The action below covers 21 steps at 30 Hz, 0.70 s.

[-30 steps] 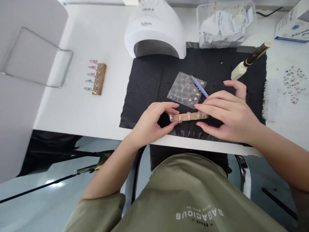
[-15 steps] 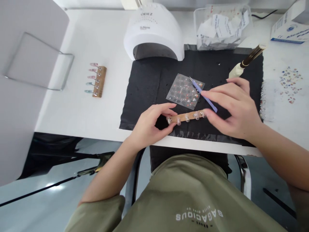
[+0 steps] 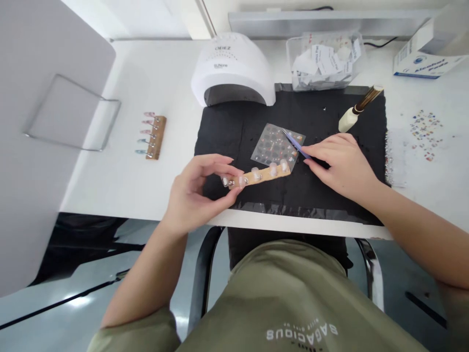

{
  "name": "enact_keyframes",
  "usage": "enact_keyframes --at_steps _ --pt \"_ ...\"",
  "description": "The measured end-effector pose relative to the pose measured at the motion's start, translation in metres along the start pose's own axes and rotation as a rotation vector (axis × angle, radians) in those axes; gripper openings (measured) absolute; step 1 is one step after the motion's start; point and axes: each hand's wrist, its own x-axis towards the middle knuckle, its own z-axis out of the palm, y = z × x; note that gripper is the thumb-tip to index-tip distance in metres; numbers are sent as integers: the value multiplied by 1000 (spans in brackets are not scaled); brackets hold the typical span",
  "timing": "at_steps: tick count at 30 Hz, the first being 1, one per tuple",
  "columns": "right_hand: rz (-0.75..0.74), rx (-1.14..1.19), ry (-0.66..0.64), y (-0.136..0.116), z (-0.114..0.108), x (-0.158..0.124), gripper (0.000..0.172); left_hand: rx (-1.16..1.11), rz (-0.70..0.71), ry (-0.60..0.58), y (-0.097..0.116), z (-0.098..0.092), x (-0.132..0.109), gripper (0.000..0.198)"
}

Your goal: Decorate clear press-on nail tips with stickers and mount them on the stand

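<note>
White desk [image 3: 120,190] from our head camera

Across the desk lies a black mat [image 3: 227,132], our landmark for everything here. From the head view, our left hand [image 3: 194,193] sits over the mat's near left side, its thumb and fingertips in a narrow pinch on the end of a wooden stick [image 3: 262,176] set with clear nail tips. The stick is above the mat, its far end overlapping the near corner of a sticker sheet [image 3: 273,146]; we cannot tell whether it touches the sheet. Our right hand [image 3: 340,168] rests on the mat's right half, its fingers [image 3: 318,154] drawn close together at the end of a slim purple tool [image 3: 296,145], though we cannot tell whether they grip it. A cream-handled brush [image 3: 353,115] lies on the mat near its far right corner. Beyond the far edge stand a white nail lamp [image 3: 232,73] and a clear box of paper scraps [image 3: 324,63]. Left of the mat is a small wooden rack of painted nail tips [image 3: 156,138]; right of it, scattered nail stickers [image 3: 425,134].
</note>
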Motion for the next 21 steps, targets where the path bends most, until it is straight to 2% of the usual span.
enact_keyframes --at_steps 3,4,5,6,7,11,13,14,18,21 --pt "27 -31 25 2 3 0 36 -66 112 -23 0 -5 17 50" --pt "41 -38 47 2 4 0 39 -93 158 -41 0 -7 24 54" --pt "57 -44 70 3 5 0 42 -86 143 -100 0 -8 33 54" --pt "72 -46 94 3 6 1 45 -109 238 -104 0 -10 41 55" --pt "81 -48 115 4 7 1 45 -99 241 -122 -1 -11 51 56" --pt "70 -57 151 5 5 3 33 -76 254 -144 -11 -13 86 51" --pt "47 -63 141 3 1 4 26 -148 382 -45 -22 -12 99 46" --pt "32 -66 128 1 -2 4 24 -171 391 -61 -27 -11 103 48" --pt "-73 -57 46 -11 -7 3 16 -119 285 -69 -44 -8 102 44" --pt "-218 -87 9 -20 -4 2 28 -92 207 -112 -47 -6 94 46"
